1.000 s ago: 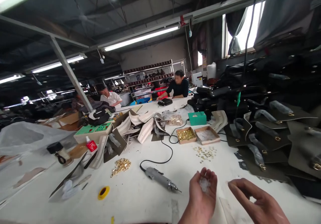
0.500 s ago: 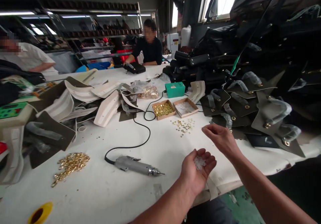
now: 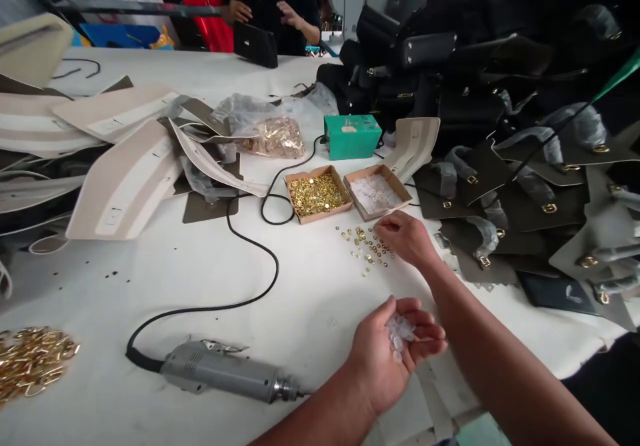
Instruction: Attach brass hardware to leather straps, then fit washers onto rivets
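Palm up and cupped, my left hand (image 3: 383,353) holds a small heap of clear plastic washers (image 3: 400,331). My right hand (image 3: 406,236) reaches over the table, thumb and fingertips pinched together at the edge of scattered small gold rings (image 3: 370,249). What the pinch holds, if anything, is hidden. Just beyond that hand stands a shallow cardboard box (image 3: 377,193) of clear washers. Beside it is another cardboard box (image 3: 320,196) full of small gold metal pieces. A grey electric screwdriver (image 3: 225,373) lies to the left of my left hand.
Leather flaps with wrapped gold hardware (image 3: 485,246) pile up at right, pale curved panels (image 3: 127,183) at left. Behind the boxes stand a green box (image 3: 353,136) and a plastic bag (image 3: 280,136) of metal parts. A black cord (image 3: 275,266) crosses the table. Across it, a person handles a black bag (image 3: 255,43).
My view has tilted down and come closer to the table. The right hand has moved left to the scattered gold rings. My left hand still cups the clear washers.
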`<state>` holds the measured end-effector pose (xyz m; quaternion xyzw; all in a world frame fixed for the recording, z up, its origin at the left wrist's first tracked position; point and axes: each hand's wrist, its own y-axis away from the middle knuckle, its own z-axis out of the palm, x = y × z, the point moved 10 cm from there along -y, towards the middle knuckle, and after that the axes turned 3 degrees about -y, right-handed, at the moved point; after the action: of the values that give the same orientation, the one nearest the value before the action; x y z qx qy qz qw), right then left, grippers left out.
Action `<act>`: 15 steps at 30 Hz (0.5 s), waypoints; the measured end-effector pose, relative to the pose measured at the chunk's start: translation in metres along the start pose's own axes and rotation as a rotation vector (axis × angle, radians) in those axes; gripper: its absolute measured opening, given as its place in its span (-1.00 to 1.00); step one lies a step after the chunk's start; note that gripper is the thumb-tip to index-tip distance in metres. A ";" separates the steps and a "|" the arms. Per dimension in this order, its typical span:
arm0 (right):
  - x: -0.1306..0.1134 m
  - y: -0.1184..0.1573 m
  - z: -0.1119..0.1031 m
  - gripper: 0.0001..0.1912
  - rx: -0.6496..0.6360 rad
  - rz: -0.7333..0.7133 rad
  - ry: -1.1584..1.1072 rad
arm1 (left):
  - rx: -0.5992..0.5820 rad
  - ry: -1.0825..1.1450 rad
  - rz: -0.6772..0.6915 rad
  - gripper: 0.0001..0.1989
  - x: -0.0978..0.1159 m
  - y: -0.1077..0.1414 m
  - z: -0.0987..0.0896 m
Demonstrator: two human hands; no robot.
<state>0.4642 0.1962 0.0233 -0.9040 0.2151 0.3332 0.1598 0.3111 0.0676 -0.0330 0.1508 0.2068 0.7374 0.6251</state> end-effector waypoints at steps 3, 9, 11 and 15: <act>-0.005 -0.002 0.002 -0.85 0.002 -0.048 0.075 | 0.005 0.009 -0.003 -0.61 -0.002 -0.002 -0.003; -0.013 -0.004 0.009 -0.82 -0.042 -0.091 0.150 | 0.005 0.006 0.003 -0.59 -0.004 0.000 -0.005; -0.012 -0.005 0.011 -0.81 -0.041 -0.087 0.211 | 0.000 0.008 -0.005 -0.59 -0.007 0.001 -0.006; -0.009 -0.007 0.015 -0.81 -0.033 -0.065 0.328 | -0.011 0.030 -0.025 -0.59 -0.015 0.002 -0.010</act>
<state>0.4531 0.2112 0.0194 -0.9552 0.2032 0.1795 0.1186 0.3071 0.0514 -0.0399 0.1335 0.2141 0.7327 0.6320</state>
